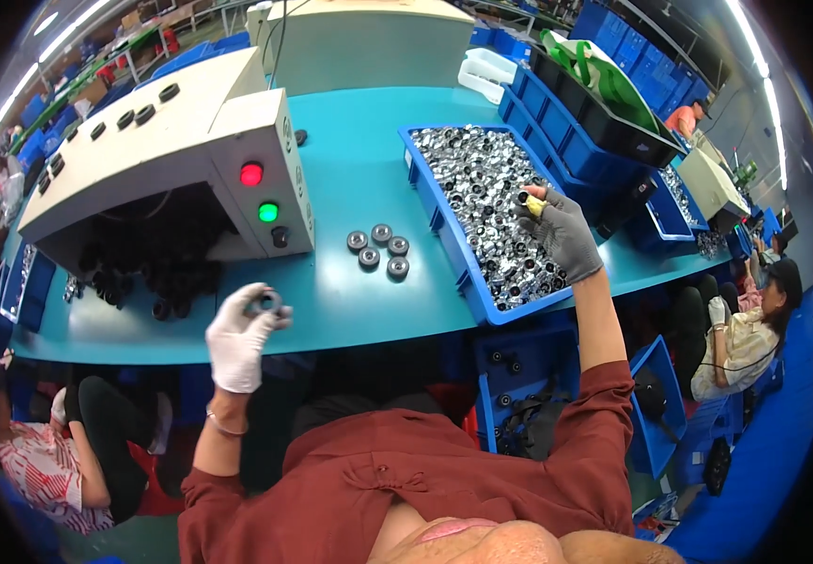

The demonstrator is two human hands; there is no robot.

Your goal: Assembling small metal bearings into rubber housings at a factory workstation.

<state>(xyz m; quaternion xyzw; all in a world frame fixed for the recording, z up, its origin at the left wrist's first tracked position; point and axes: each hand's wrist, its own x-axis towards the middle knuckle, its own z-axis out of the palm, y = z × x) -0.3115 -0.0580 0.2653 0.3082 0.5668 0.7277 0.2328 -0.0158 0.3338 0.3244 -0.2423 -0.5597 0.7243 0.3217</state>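
Nearest the lower edge of the frame, a rust-red shirt (406, 479) fills the bottom, both forearms rising from it. At lower left of centre, the left hand (237, 338), in a white glove, is raised over the near edge of the teal table (350, 291); its fingertips (273, 315) are pinched shut on a small dark ring (265, 302), held just above the tabletop. At right of centre, the right hand (562, 233), in a grey glove, reaches over a blue bin (468, 277) full of shiny metal parts (482, 179); thumb and forefinger close on a small dark part (525, 198) with a yellowish bit beside it (what that bit is cannot be told), the other fingers loosely curled above the heap.

Between the hands, at mid-frame, five round dark discs (378, 249) lie in a loose cluster on the table, well apart from either hand. Left of them stands a grey machine box (256, 141) with a red lamp (251, 174) above a green lamp (268, 212), and a dark opening at its left with black parts (157, 273) heaped in it.

Below the table at right sits another blue bin (519, 376) with dark parts. Farther off at upper right, stacked blue crates (576, 141) line the table, and seated workers show at the right and lower left edges.
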